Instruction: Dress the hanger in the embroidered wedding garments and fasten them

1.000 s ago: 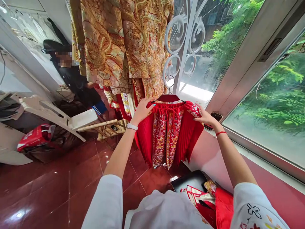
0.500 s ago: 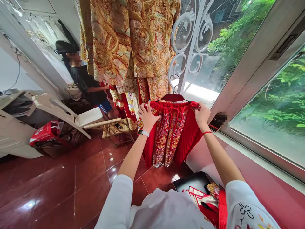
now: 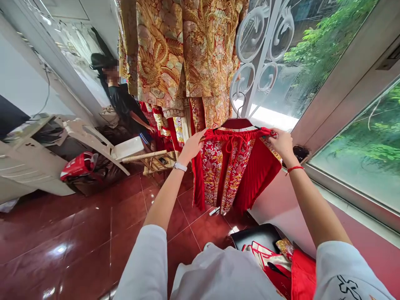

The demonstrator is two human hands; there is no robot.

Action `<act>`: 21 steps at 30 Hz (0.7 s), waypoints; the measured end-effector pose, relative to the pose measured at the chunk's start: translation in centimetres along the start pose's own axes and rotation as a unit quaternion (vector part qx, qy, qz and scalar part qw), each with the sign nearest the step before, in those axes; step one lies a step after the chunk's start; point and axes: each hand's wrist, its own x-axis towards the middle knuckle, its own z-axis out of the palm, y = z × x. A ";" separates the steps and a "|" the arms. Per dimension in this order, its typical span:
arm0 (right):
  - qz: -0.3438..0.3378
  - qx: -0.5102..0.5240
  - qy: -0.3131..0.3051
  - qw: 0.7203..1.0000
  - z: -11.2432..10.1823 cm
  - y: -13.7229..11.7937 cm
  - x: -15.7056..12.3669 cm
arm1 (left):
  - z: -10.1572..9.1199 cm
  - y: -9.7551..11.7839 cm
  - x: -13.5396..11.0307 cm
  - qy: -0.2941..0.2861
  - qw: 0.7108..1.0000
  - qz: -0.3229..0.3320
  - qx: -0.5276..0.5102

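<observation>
A red pleated skirt (image 3: pixel 246 175) with gold-embroidered front panels hangs from a dark red hanger (image 3: pixel 236 123), which is hooked on a white scrolled metal window grille (image 3: pixel 265 54). My left hand (image 3: pixel 193 146) pinches the left end of the skirt's waistband. At the right end of the waistband, my right hand (image 3: pixel 283 143) is closed on the fabric. Both arms reach forward in white sleeves. Gold and red embroidered robes (image 3: pixel 181 54) hang just behind the skirt.
A person in dark clothes (image 3: pixel 125 104) stands at the back left beside a white plastic chair (image 3: pixel 93 141) and a wooden rack (image 3: pixel 153 160). A phone (image 3: pixel 300 153) lies on the window sill. A black case (image 3: pixel 256 237) and red fabric (image 3: pixel 300 275) sit low at my right. The floor is glossy red tile.
My hands have spread apart along the waistband, pulling the skirt wider and flatter on the hanger. My view has shifted a little to the left.
</observation>
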 end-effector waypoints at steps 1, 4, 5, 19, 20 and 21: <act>-0.013 0.014 -0.011 1.000 0.1 0.2 0.0 | -0.1 0.0 -0.2 0.014 1.000 -0.006 -0.003; -0.068 0.066 -0.030 0.995 0.2 0.9 -0.3 | 0.0 0.0 -0.7 0.064 0.997 -0.038 -0.012; -0.084 0.082 -0.030 0.993 0.3 1.1 -0.4 | 0.0 -0.1 -0.8 0.065 0.996 -0.044 -0.032; -0.022 0.101 0.097 0.990 4.9 -0.3 -3.4 | 1.1 0.2 -0.6 0.232 0.958 -0.143 -0.085; -0.042 0.104 0.065 0.992 4.0 0.1 -3.2 | 0.8 0.4 -0.9 0.223 0.962 -0.138 -0.076; -0.055 0.106 0.052 0.991 3.2 0.4 -3.2 | 0.6 0.6 -1.4 0.229 0.961 -0.137 -0.068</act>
